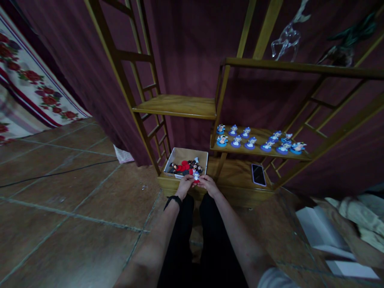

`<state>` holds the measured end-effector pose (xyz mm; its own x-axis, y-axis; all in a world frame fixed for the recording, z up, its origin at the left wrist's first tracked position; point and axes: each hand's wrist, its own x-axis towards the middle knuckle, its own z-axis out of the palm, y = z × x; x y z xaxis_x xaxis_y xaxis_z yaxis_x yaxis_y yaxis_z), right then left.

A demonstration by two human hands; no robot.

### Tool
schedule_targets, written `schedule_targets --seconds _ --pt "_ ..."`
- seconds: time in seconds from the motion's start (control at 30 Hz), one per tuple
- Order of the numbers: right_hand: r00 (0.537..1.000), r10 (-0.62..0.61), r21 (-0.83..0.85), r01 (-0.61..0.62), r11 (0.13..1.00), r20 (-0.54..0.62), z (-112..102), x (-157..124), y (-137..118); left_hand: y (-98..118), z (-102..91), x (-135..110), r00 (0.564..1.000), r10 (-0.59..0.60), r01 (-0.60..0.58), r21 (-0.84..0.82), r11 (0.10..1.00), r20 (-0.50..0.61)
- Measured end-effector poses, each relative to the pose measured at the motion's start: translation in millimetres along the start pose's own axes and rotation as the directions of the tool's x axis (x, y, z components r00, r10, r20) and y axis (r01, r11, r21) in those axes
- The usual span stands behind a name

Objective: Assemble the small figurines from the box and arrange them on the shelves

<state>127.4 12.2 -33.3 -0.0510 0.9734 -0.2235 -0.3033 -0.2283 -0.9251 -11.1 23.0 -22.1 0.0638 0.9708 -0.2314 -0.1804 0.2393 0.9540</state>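
Note:
Between both hands, just over the front edge of a box, is a small figurine [196,176] with a white and purple-blue body and a red base. My left hand [185,185] pinches its left side, and my right hand [208,184] grips it from the right. Behind them the open cardboard box [204,155] sits on the lowest shelf, holding several loose red and black figurines [183,166]. On the shelf to the right stand several small figurines [236,141] on blue and purple bases, in two rows.
A phone [258,175] lies on the low shelf at right. The wooden shelf [177,105] juts out above the box. A clear glass deer [287,38] and a dark green ornament [354,36] stand on the top board. A black cable [60,173] crosses the tiled floor.

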Motion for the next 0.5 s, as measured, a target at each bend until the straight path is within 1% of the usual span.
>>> schedule_targets --seconds 0.13,0.37,0.5 --pt "0.999 0.001 0.005 -0.002 1.0 0.035 -0.1 -0.6 0.2 -0.6 1.1 0.7 1.0 0.011 -0.01 0.01 1.0 -0.015" --pt "1.0 -0.018 0.001 0.018 1.0 0.006 2.8 -3.3 -3.2 -1.2 1.7 1.9 1.0 0.025 -0.024 0.035 0.999 -0.013" --pt "1.0 -0.006 -0.007 0.006 1.0 0.005 2.0 -2.2 -2.3 -0.7 1.9 1.6 1.0 0.031 -0.03 0.05 0.998 -0.006"
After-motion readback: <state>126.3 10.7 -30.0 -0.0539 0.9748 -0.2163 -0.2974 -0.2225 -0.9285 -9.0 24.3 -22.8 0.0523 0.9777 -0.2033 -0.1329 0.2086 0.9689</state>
